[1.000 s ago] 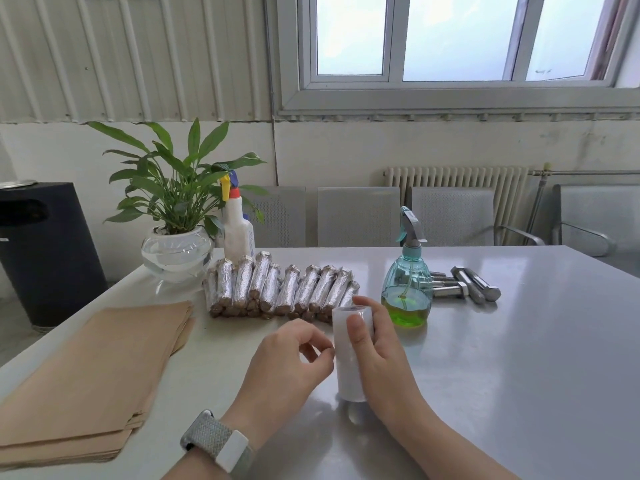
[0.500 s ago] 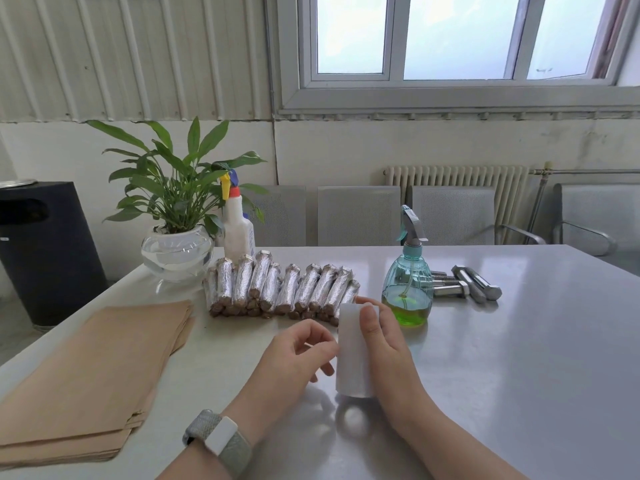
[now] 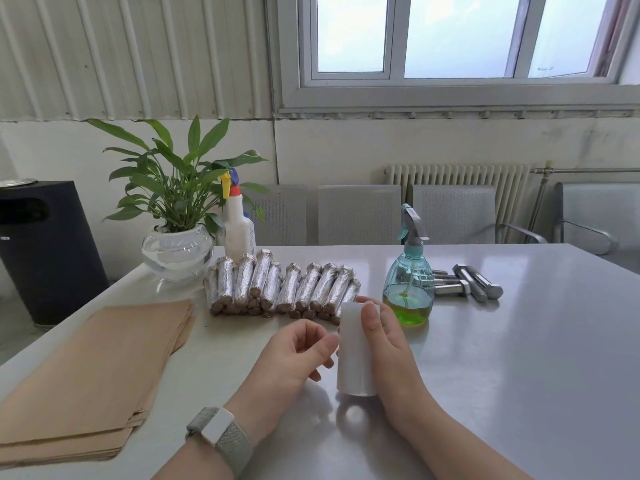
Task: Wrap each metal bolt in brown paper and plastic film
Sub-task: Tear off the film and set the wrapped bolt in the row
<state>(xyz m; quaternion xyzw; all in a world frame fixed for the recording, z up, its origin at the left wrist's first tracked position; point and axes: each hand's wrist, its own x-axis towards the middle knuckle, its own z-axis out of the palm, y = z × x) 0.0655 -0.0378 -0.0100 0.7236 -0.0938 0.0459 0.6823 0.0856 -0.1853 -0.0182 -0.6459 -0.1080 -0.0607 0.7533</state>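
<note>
up close, the right hand (image 3: 388,355) gripped a white roll of plastic film (image 3: 356,351) that stood upright on the grey surface (image 3: 519,358), its thumb laid down the front of the roll and its other fingers curled round the far side. the left hand (image 3: 294,355) sat just beside the roll on its left, fingers curled loosely with the tips brought up to the roll's edge; whether they pinched a loose end of film or only touched it i could not tell. a grey band with a white tracker (image 3: 221,433) circled the left wrist. behind the hands lay a row of wrapped bolts (image 3: 280,287), each bundled in shiny film with brown paper showing at the near ends, packed side by side and stacked in part. to the right of that row stood a teal spray bottle (image 3: 408,289) with green liquid in its base, and past it a few bare metal bolts (image 3: 467,284) lay together on the surface, well apart from the hands. a stack of brown paper sheets (image 3: 90,379) lay flat at the left side of the surface. at the far left corner a leafy plant (image 3: 176,188) grew from a glass bowl (image 3: 176,252), and a white spray bottle (image 3: 239,226) with a red collar stood just beside it. a black bin (image 3: 45,251) stood on the floor off to the left, and grey chairs (image 3: 360,214) lined the wall below a window (image 3: 450,39).
</note>
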